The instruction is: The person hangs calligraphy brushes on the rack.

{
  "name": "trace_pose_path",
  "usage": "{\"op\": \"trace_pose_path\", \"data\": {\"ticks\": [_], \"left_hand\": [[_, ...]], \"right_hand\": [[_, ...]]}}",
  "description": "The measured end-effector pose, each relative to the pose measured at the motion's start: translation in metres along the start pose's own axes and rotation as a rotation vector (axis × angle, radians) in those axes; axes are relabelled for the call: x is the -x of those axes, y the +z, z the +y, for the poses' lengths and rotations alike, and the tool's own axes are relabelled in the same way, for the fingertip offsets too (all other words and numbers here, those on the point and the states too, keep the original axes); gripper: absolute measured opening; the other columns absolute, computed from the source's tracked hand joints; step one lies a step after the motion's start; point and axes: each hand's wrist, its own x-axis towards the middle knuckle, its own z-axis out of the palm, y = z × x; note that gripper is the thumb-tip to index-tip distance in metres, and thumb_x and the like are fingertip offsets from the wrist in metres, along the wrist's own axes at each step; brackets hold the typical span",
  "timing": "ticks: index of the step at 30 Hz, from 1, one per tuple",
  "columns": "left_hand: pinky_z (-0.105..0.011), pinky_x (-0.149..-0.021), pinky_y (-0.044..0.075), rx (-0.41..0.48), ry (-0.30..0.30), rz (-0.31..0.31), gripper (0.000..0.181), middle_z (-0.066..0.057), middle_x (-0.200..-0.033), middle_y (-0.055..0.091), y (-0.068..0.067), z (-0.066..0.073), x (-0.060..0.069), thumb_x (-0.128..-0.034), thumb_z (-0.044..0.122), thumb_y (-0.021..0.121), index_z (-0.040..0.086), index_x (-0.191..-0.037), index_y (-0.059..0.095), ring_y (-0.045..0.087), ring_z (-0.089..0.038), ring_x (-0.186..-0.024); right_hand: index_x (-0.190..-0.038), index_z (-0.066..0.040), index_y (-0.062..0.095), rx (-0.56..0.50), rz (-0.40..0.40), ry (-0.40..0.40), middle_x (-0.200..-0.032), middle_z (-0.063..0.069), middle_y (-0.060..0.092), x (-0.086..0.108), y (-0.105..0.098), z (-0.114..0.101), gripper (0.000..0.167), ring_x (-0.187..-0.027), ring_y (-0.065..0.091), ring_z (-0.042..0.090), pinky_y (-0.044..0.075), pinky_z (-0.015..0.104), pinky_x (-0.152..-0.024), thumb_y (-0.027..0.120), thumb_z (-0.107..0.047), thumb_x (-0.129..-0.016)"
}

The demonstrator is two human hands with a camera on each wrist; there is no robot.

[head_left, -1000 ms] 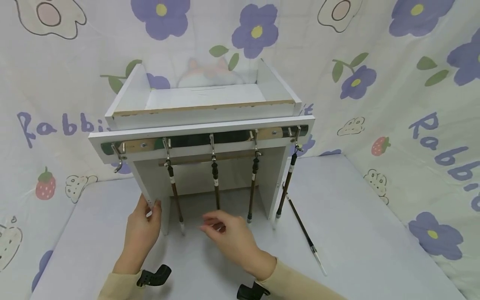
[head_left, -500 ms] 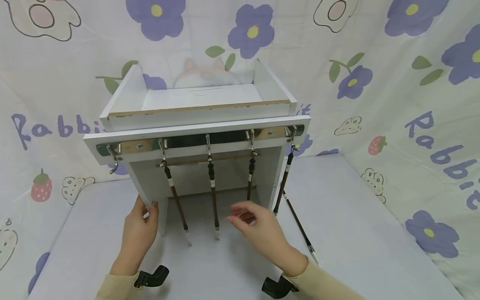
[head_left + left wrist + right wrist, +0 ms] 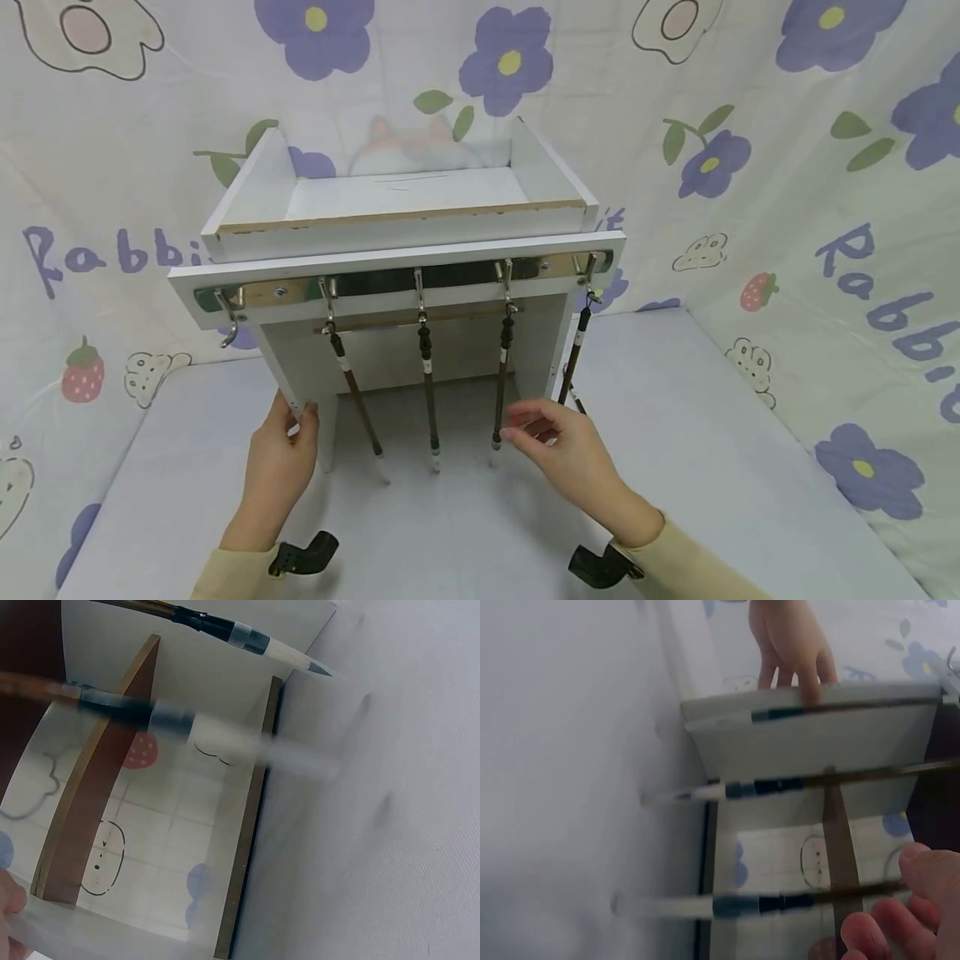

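Note:
Several writing brushes hang tip-down from hooks on a white wooden shelf (image 3: 397,250): a tilted left brush (image 3: 361,404), a middle brush (image 3: 429,396), a third brush (image 3: 501,379) and a far-right brush (image 3: 576,354). My left hand (image 3: 281,462) grips the shelf's left side panel, thumb at the front edge. My right hand (image 3: 558,442) is just right of the third brush, fingers loosely bent, covering the far-right brush's lower end. In the right wrist view its thumb overlaps a brush handle (image 3: 847,895); whether they touch I cannot tell. A blurred brush (image 3: 165,720) crosses the left wrist view.
Another brush (image 3: 576,402) lies on the white table (image 3: 697,467), mostly hidden behind my right hand. A metal strip (image 3: 375,279) carries the hooks, including a leftmost hook (image 3: 228,321). A patterned cloth (image 3: 787,208) hangs behind the shelf.
My right hand has moved right, from in front of the middle brush past the third one. The left brush's lower end has swung right. My left hand has kept its grip on the panel.

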Motion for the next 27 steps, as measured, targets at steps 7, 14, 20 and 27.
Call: {"op": "trace_pose_path", "data": {"ticks": [7, 14, 20, 27], "left_hand": [[-0.055, -0.083, 0.052, -0.005, 0.016, 0.011, 0.044, -0.026, -0.134, 0.052, 0.002, -0.004, -0.001, -0.1033, 0.027, 0.044, 0.007, -0.143, 0.039, 0.057, -0.045, -0.114], [-0.054, -0.083, 0.053, -0.01, 0.009, 0.012, 0.044, -0.026, -0.133, 0.053, 0.002, -0.005, 0.0, -0.1033, 0.027, 0.044, 0.008, -0.142, 0.04, 0.057, -0.045, -0.113], [-0.054, -0.083, 0.053, -0.009, 0.002, 0.007, 0.045, -0.026, -0.134, 0.052, 0.001, -0.004, 0.0, -0.1033, 0.027, 0.043, 0.008, -0.144, 0.038, 0.056, -0.045, -0.115], [-0.054, -0.083, 0.053, -0.003, 0.009, 0.008, 0.045, -0.027, -0.133, 0.052, 0.001, -0.005, 0.0, -0.1032, 0.026, 0.044, 0.007, -0.144, 0.038, 0.056, -0.044, -0.114]], "right_hand": [[-0.109, -0.024, 0.068, -0.001, -0.026, -0.013, -0.092, -0.013, 0.068, 0.002, -0.019, 0.011, 0.024, -0.077, 0.064, 0.008, 0.056, 0.027, -0.067, 0.075, -0.027, -0.086], [-0.108, -0.022, 0.067, 0.011, -0.033, -0.016, -0.091, -0.012, 0.068, 0.005, -0.035, 0.022, 0.024, -0.078, 0.064, 0.01, 0.055, 0.028, -0.068, 0.075, -0.026, -0.086], [-0.107, -0.019, 0.069, 0.061, -0.016, 0.036, -0.089, -0.012, 0.068, 0.013, -0.044, 0.034, 0.023, -0.077, 0.064, 0.009, 0.055, 0.027, -0.069, 0.075, -0.026, -0.086], [-0.105, -0.018, 0.068, 0.105, 0.0, 0.07, -0.087, -0.011, 0.068, 0.02, -0.052, 0.052, 0.021, -0.075, 0.064, 0.01, 0.055, 0.028, -0.066, 0.075, -0.025, -0.086]]}}
